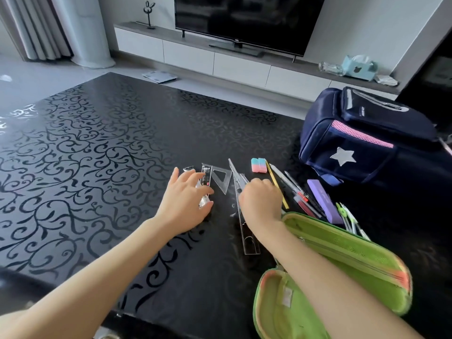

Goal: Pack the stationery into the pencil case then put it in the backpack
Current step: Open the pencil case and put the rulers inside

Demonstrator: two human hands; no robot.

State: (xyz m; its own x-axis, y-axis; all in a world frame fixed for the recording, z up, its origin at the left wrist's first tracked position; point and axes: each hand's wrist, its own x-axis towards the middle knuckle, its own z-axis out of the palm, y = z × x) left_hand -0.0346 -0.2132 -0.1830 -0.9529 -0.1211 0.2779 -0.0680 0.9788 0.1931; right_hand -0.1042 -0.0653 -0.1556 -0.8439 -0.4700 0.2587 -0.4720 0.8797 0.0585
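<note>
A green pencil case lies open at the near right of the black table. My left hand rests with spread fingers on a small clear packet beside a clear set square. My right hand curls its fingers on a long clear ruler and a second set square. Farther right lie a pink and blue eraser, a yellow pencil, pens, a purple box and a green compass. A navy backpack with a silver star stands at the far right.
Beyond the table stand a low white TV cabinet with a television, a tissue box and a small figurine. A scale lies on the floor. Curtains hang at the far left.
</note>
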